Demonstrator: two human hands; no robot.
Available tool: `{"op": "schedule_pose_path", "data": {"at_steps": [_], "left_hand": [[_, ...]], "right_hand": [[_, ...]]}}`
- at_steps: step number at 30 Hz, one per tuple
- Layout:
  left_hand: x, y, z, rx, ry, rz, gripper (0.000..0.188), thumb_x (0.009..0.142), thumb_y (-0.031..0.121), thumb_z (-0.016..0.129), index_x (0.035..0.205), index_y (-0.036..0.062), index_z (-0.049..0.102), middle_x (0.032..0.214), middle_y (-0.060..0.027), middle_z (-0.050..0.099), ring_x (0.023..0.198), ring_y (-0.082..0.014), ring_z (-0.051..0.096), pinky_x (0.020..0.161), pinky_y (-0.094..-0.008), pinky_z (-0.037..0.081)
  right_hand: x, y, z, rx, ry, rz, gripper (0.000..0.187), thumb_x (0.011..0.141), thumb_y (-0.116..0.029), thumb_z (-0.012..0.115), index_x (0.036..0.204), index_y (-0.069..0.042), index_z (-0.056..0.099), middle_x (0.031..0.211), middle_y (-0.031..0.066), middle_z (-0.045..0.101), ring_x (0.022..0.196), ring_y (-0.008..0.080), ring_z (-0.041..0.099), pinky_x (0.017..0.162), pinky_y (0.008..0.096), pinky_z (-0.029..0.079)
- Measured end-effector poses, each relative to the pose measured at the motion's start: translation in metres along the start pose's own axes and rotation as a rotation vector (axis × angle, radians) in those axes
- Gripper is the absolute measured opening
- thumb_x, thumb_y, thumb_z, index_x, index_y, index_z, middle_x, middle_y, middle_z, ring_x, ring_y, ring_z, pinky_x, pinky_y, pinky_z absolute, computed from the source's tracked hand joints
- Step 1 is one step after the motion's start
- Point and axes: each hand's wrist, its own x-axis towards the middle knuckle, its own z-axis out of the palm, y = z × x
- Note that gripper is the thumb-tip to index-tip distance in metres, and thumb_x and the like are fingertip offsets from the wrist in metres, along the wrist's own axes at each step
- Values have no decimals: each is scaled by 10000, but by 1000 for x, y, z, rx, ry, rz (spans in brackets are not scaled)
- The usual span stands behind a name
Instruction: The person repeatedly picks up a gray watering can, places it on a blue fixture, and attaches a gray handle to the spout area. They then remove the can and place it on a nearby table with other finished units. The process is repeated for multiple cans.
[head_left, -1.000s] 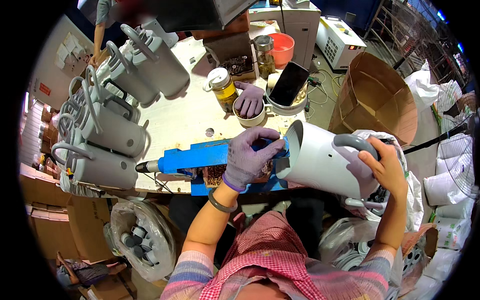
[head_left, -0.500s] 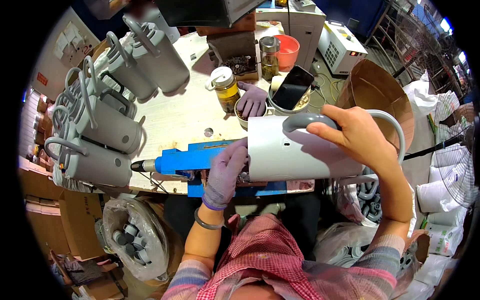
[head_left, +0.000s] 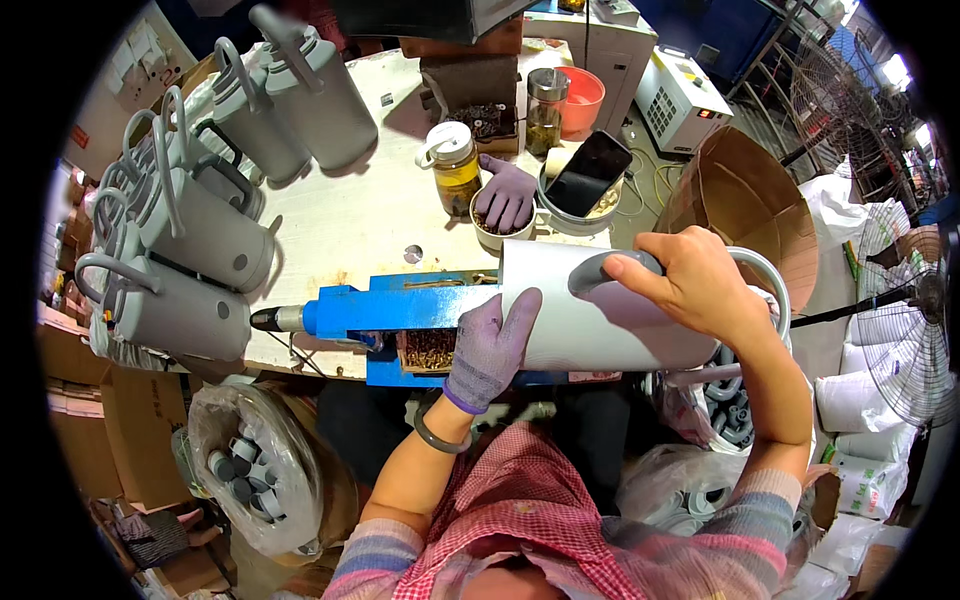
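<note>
A pale grey cylindrical jug (head_left: 610,335) lies on its side in front of me, over the right end of a blue bench fixture (head_left: 410,308). My right hand (head_left: 700,285), bare, is wrapped round the jug's dark grey side handle (head_left: 592,272). At the jug's left end is my left hand (head_left: 490,350) in a purple-grey knitted glove. Its thumb presses on the outer wall near the rim, while some of the fingers are hidden at the end. Just left of that hand, a tray of small brass-coloured parts (head_left: 428,350) sits in the fixture.
Several grey jugs with hoop handles (head_left: 190,310) stand along the table's left side. Behind the fixture are a lidded jar (head_left: 456,180), a cup with a spare glove (head_left: 505,200) and a phone (head_left: 592,175). Bags of grey parts (head_left: 255,475) flank me; a cardboard box (head_left: 745,200) stands right.
My left hand has moved from the jug's open end onto its rim, thumb now outside the wall. The tray of small parts has come into fuller view. My right hand keeps the handle.
</note>
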Motion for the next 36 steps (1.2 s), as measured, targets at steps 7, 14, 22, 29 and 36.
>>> {"op": "schedule_pose_path", "data": {"at_steps": [7,14,22,29,36], "left_hand": [[1,6,-4,19,-40,-42,392,991,323,607,960,-62,678,763,-183,691,702,-197,669,677,-342,519],[3,15,-9,158,-101,114,343,1002,303,594,980,-33,664,697,-173,628,643,-302,604,602,-363,486],[3,6,-7,110,-161,-32,331,1009,264,576,1100,-48,636,893,-256,684,839,-400,683,734,-407,524],[0,2,-5,-7,-149,-43,392,1014,323,571,1077,-55,657,870,-190,703,802,-262,690,744,-360,523],[5,-13,4,-130,-73,-168,489,978,448,611,926,-29,706,722,-68,671,582,-111,609,552,-255,492]], "right_hand": [[1,0,4,23,-49,33,595,895,-563,602,699,-3,640,558,220,548,580,411,593,586,467,482],[-6,19,17,72,-32,-3,564,893,-552,604,750,-7,624,580,212,555,565,403,587,572,464,470],[-2,4,8,-36,-84,-1,508,880,-483,647,782,14,608,614,219,563,578,396,573,569,445,455],[-3,1,10,-80,-80,22,552,888,-525,616,762,12,594,618,223,569,591,408,588,580,455,458],[-14,-4,24,-180,152,-90,583,931,-562,550,737,-13,590,654,223,614,650,418,620,599,494,463]]}}
